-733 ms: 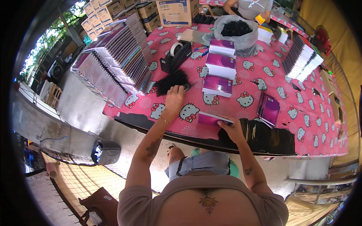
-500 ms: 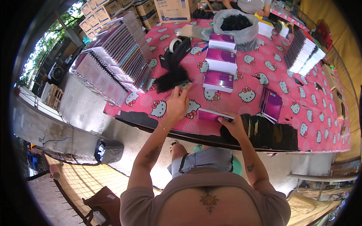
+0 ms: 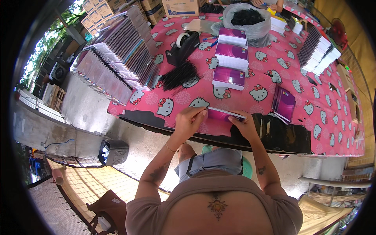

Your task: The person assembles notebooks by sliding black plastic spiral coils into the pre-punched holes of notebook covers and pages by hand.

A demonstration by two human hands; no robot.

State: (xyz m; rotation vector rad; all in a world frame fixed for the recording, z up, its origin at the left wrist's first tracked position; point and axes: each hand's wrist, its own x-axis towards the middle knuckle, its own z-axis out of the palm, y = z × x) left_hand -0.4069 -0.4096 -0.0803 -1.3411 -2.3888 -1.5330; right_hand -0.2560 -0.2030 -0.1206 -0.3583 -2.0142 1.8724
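Observation:
At the table's near edge my right hand (image 3: 245,126) grips the right end of a small purple-covered notebook (image 3: 221,114), thumb on top, its white page edge turned up. My left hand (image 3: 190,122) is closed in a pinch against the notebook's left end; whatever lies between its fingertips is too small to make out. Beyond my left hand lies a loose heap of black spiral binding coils (image 3: 181,75). Three stacks of purple notebooks stand past the held one, the nearest stack (image 3: 229,78) just behind it. A few purple notebooks (image 3: 283,103) lie to the right.
Tall piles of spiral-bound notebooks (image 3: 117,58) rise at the left. Behind the coils stands a black tape dispenser (image 3: 182,49). A plastic bag (image 3: 247,29) holds more black coils. White-paged stacks (image 3: 319,51) sit far right. A person's hands (image 3: 277,7) show at the far side.
My left hand has come back from the black coils to the notebook's left end. My right hand still holds the notebook, now tipped with its page edge more visible.

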